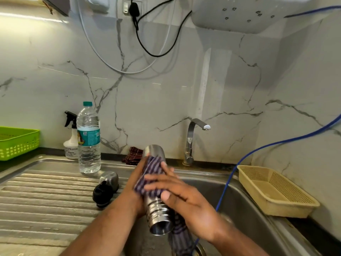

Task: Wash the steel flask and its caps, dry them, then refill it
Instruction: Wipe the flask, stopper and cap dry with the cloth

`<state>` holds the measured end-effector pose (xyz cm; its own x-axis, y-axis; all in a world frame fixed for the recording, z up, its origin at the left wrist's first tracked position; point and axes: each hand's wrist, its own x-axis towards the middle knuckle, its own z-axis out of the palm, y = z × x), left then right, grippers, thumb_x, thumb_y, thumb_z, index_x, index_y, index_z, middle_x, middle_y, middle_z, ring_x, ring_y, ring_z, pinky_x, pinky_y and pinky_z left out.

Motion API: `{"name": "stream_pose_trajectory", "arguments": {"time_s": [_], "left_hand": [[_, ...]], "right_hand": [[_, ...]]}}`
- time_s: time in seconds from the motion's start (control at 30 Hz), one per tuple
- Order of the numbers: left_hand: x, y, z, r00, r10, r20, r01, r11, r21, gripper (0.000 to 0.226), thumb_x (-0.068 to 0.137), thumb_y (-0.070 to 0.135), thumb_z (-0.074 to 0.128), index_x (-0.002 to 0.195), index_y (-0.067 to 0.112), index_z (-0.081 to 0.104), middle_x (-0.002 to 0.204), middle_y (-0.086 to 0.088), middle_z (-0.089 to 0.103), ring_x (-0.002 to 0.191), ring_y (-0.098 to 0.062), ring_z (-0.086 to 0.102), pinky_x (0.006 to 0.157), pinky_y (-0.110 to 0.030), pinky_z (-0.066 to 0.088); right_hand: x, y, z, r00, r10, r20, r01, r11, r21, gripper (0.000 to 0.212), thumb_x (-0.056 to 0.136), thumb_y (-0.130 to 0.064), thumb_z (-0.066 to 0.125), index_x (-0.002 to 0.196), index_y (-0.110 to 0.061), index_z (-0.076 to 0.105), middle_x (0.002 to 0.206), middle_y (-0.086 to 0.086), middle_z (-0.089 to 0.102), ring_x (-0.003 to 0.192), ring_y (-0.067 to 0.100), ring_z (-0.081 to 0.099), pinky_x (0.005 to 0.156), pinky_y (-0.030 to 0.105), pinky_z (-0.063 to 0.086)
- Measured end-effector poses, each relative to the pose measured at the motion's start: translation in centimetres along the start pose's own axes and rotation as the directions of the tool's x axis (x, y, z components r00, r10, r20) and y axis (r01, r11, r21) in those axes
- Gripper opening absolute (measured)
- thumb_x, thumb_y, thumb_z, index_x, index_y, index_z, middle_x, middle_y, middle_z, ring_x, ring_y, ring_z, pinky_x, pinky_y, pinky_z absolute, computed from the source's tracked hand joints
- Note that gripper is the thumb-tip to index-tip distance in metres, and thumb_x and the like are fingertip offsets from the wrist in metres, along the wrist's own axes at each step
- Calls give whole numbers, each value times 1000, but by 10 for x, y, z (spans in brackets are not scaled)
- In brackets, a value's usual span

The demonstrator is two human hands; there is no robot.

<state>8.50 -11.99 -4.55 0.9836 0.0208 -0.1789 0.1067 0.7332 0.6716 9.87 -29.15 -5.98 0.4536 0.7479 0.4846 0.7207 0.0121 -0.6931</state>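
1. Left hand [137, 179] comes up from the lower left and grips the cylindrical steel flask [156, 206] from its far left side. Most of its fingers are hidden behind the striped purple-and-white cloth [153, 174].
2. Right hand [186, 198] lies across the cloth with fingers stretched out nearly straight, pressing it onto the flask. Its thumb rests by the ringed neck.
3. The flask is tilted, open mouth toward the camera and base pointing at the wall. It is held in the air above the left edge of the steel sink basin [239, 209], and a tail of cloth hangs below the mouth.
4. On the ribbed steel drainboard [46, 200], close to the basin edge and just left of the left forearm, lie the domed steel cap [109, 179] and the black inner cap [102, 195], touching each other.
5. Behind them stand a clear plastic water bottle [88, 141] and a white spray bottle [71, 143]. A green plastic basket [18, 143] sits at the far left.
6. The bent steel tap [191, 137] rises behind the basin, apart from the flask's base.
7. A blue hose [224, 193] drops into the basin just right of the right wrist. A beige mesh basket [276, 193] sits along the right rim, well apart from the hands.
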Motion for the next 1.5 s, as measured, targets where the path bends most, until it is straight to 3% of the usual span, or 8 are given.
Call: {"name": "stream_pose_trajectory", "arguments": {"time_s": [0.17, 0.53, 0.63, 0.83, 1.03, 1.17, 1.3, 1.5], "left_hand": [[6, -5, -1, 998, -19, -62, 22, 999, 48, 63, 95, 52, 50, 104, -6, 76, 88, -23, 73, 71, -34, 74, 74, -42, 56], [-14, -38, 36, 993, 22, 115, -54, 955, 292, 46, 94, 50, 61, 96, 9, 83, 96, -22, 76, 73, -31, 76, 57, -34, 60], [-20, -44, 41, 996, 12, 94, -36, 965, 261, 52, 93, 53, 62, 109, 6, 76, 91, -21, 76, 69, -32, 75, 55, -35, 60], [-11, -30, 26, 1000, -16, 20, 16, 999, 40, 59, 95, 59, 54, 119, 8, 72, 104, -19, 76, 81, -33, 76, 69, -40, 62], [-1, -10, -6, 996, -90, -17, 89, 994, -71, 64, 89, 52, 48, 112, -4, 68, 95, -21, 71, 81, -35, 74, 71, -41, 62], [2, -11, 2, 997, -74, 20, 74, 997, 14, 51, 94, 36, 49, 87, -6, 78, 84, -22, 74, 68, -33, 75, 62, -38, 63], [-1, -20, 13, 998, -14, 61, 5, 991, 136, 45, 89, 28, 66, 122, 0, 70, 112, -24, 73, 98, -33, 73, 91, -46, 55], [-5, -42, 33, 994, -4, 113, -1, 999, 43, 56, 87, 50, 66, 124, 9, 70, 112, -14, 74, 89, -22, 77, 69, -33, 62]], "right_hand": [[-2, 4, -10, 999, -52, -9, 51, 996, -73, 28, 105, -17, 55, 127, -17, 71, 147, -16, 57, 155, 4, 19, 128, 48, 10], [9, 5, -23, 882, 253, -399, -166, 957, 239, 41, 103, -50, 45, 144, -57, 45, 157, -43, 19, 146, -14, 22, 121, 22, 27], [12, 10, -24, 875, 307, -376, -218, 940, 261, 50, 97, -69, 46, 146, -65, 35, 160, -37, 24, 149, -5, 26, 125, 36, 26], [9, 0, -10, 968, 165, -186, -152, 985, 85, 38, 105, -42, 46, 138, -34, 62, 156, -30, 39, 150, -11, 13, 123, 22, 9], [4, -6, 9, 997, -72, -22, 67, 982, -177, 24, 101, -28, 60, 116, -22, 78, 137, -17, 62, 153, 5, 24, 126, 46, 10], [3, 0, -3, 996, -56, -76, 43, 986, -160, 28, 103, -27, 55, 124, -26, 74, 142, -20, 59, 154, 4, 19, 127, 51, 7], [2, 13, -19, 981, -27, -192, -3, 988, -153, 32, 104, -27, 50, 128, -26, 72, 149, -23, 51, 155, 2, 13, 127, 50, 10], [10, 14, -20, 935, 143, -324, -105, 986, 131, 43, 102, -38, 44, 144, -39, 56, 155, -28, 41, 152, -6, 17, 129, 42, 10]]}}
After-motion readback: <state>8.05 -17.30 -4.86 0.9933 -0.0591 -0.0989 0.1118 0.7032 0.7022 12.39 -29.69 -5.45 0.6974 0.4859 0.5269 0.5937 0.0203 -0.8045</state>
